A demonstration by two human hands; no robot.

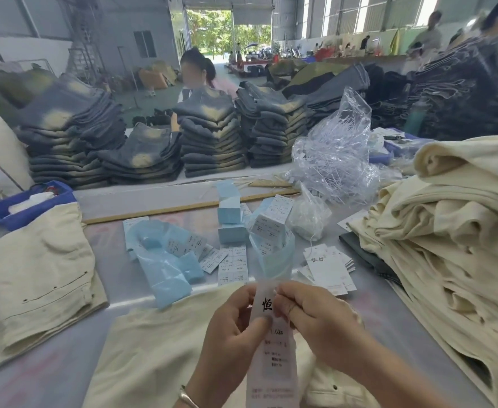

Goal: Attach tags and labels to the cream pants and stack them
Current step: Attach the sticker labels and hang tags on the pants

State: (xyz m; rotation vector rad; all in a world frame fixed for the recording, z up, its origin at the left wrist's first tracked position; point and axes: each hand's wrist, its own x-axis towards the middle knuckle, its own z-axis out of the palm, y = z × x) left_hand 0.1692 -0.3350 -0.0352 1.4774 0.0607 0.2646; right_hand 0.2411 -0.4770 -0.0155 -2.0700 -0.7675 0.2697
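White hang tag [271,343] upright, long axis vertical, printed top pointing away from wearer, held above cream pants [153,348] on table. L hand [230,328] & R hand [309,316] both pinch tag's upper part. Cream stack [448,260] to right.

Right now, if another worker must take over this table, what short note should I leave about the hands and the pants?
Left hand and right hand both pinch one white hang tag above the cream pants lying in front.
Folded cream pants lie at the left; the large cream pile sits at the right.
Spare hang tags and size labels lie mid-table.
Left to do: fix this tag, stack, continue with the pile.
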